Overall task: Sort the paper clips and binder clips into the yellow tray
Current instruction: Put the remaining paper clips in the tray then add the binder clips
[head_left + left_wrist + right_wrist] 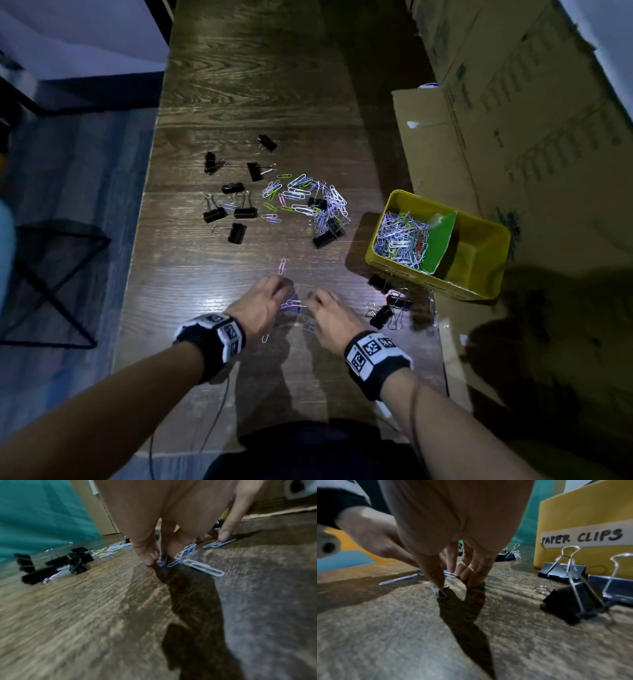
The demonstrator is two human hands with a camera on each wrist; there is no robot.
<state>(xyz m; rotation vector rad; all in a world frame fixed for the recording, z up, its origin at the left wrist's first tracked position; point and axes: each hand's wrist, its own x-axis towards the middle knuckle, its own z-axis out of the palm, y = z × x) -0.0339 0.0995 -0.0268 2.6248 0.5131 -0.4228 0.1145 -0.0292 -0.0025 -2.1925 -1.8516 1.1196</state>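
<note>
On the wooden table (pixel 239 102), both hands work at a small bunch of paper clips (pixel 291 305) near the front edge. My left hand (pixel 274 294) (pixel 180 543) points down; its fingertips (pixel 149 558) pinch an upright clip (pixel 163 559) and the thumb presses another (pixel 221 543). My right hand (pixel 325 308) (pixel 458 584) curls down too, thumb (pixel 440 580) on a clip (pixel 442 594), fingers on a green one (pixel 482 585). The yellow tray (pixel 493 246) (pixel 573 513), labelled PAPER CLIPS, stands to the right, with clips (pixel 400 240) in its left compartment.
A larger paper clip pile (pixel 308 198) and black binder clips (pixel 236 209) (pixel 51 566) lie farther back. More binder clips (pixel 387 308) (pixel 570 601) sit just right of my right hand, before the tray. Cardboard boxes (pixel 513 120) border the table's right side.
</note>
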